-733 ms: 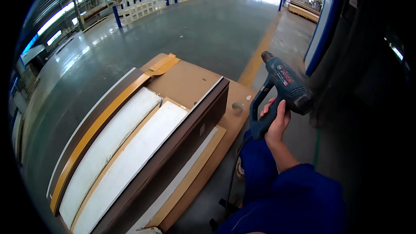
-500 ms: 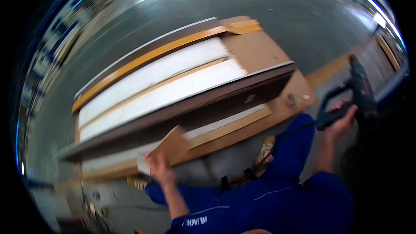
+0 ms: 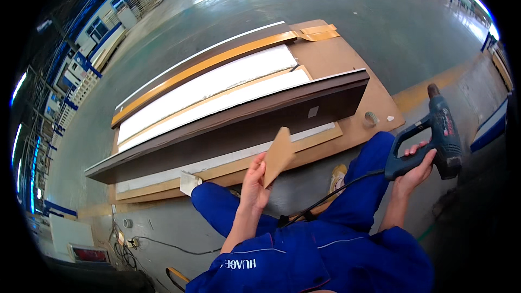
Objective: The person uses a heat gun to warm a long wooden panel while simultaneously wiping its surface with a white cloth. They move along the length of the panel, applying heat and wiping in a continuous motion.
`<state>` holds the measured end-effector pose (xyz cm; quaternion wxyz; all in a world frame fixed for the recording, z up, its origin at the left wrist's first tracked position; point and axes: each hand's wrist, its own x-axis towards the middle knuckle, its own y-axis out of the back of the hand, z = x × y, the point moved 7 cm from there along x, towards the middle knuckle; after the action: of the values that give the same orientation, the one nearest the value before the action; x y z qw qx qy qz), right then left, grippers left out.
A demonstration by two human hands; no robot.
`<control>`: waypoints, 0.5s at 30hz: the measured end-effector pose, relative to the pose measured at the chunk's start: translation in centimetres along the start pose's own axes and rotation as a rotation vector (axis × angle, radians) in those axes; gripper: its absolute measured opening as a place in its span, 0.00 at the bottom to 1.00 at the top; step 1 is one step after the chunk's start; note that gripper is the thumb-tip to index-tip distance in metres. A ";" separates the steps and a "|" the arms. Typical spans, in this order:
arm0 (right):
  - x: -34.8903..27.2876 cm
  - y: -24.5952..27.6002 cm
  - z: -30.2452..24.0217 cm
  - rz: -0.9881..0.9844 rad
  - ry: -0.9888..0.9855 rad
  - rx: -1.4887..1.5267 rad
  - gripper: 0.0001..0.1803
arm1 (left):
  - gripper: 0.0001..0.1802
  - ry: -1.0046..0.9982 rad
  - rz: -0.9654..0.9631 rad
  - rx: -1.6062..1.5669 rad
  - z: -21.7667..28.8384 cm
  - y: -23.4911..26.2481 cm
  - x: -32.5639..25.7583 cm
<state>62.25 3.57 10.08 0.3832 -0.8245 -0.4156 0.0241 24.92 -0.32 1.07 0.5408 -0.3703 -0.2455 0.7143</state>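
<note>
My left hand (image 3: pixel 254 182) pinches a small flat piece of brown board (image 3: pixel 280 156), tilted up on edge between my knees. In my right hand (image 3: pixel 415 174) is a dark heat gun (image 3: pixel 444 130), gripped by its handle, its nozzle pointing away from me. The gun's black cord (image 3: pixel 342 189) runs left across my lap. Ahead of me a long dark brown panel with an upright side (image 3: pixel 271 106) rests on a large brown sheet (image 3: pixel 323 59). A small white block (image 3: pixel 190 183) sits by my left knee.
White foam strips (image 3: pixel 217 89) and an orange-yellow strip (image 3: pixel 217 61) lie beyond the panel. A tape roll (image 3: pixel 371 118) sits at the sheet's right. Cables (image 3: pixel 127 241) and a grey ring (image 3: pixel 127 222) are on the floor at left. A blue-edged object (image 3: pixel 491 122) stands at right.
My left hand has moved right with the brown board piece, away from the white block, and the piece now stands steeper. The heat gun stays in my right hand, shifted slightly left and down.
</note>
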 end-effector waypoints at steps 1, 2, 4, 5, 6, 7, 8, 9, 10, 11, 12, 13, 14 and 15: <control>-0.4 0.2 0.2 -0.027 0.017 -0.003 0.16 | 0.17 0.181 -0.163 -0.222 -1.3 0.4 0.0; -0.9 0.0 0.2 -0.086 0.022 0.008 0.16 | 0.21 0.233 -0.141 -0.365 -2.8 1.2 -0.3; -0.6 0.0 0.7 -0.168 0.001 0.048 0.15 | 0.27 0.206 -0.318 -0.202 -3.8 -0.3 -2.2; -0.5 -0.4 0.6 -0.183 0.006 0.051 0.14 | 0.27 0.227 -0.346 -0.122 -4.2 -1.3 -3.5; -0.5 -1.1 0.4 -0.198 0.004 0.059 0.14 | 0.27 0.241 -0.369 -0.036 -4.3 -2.0 -4.9; -0.1 -1.5 0.9 -0.258 -0.021 0.030 0.13 | 0.25 0.380 -0.476 0.163 -5.4 -0.9 -6.4; 0.0 -2.0 1.1 -0.214 -0.064 0.016 0.12 | 0.24 0.510 -0.572 0.369 -6.0 0.4 -7.6; 0.2 -2.4 1.5 -0.232 -0.082 -0.018 0.11 | 0.21 0.537 -0.721 0.490 -6.0 -0.1 -8.0; 0.4 -2.5 2.0 -0.249 -0.112 -0.061 0.10 | 0.17 0.565 -0.861 0.603 -6.3 -0.9 -8.9; 0.5 -2.8 2.6 -0.254 -0.132 -0.084 0.08 | 0.17 0.570 -0.984 0.423 -5.9 -3.1 -9.5; 0.2 -3.0 3.1 -0.265 -0.150 -0.128 0.07 | 0.16 0.574 -1.093 0.228 -5.1 -5.3 -9.8; 0.2 -2.6 3.9 -0.265 -0.167 -0.176 0.07 | 0.15 0.366 -1.327 0.455 -4.4 -7.2 -9.6; 0.0 -2.0 4.7 -0.262 -0.188 -0.224 0.06 | 0.21 0.404 -1.461 0.701 -4.2 -8.3 -9.9; -0.4 -2.0 5.7 -0.303 -0.250 -0.213 0.06 | 0.25 0.411 -1.519 0.773 -3.6 -10.7 -10.2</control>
<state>58.63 7.44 7.25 0.2387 -0.7791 -0.5792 0.0241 35.57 -7.11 9.65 0.9913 -0.0190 -0.0642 0.1131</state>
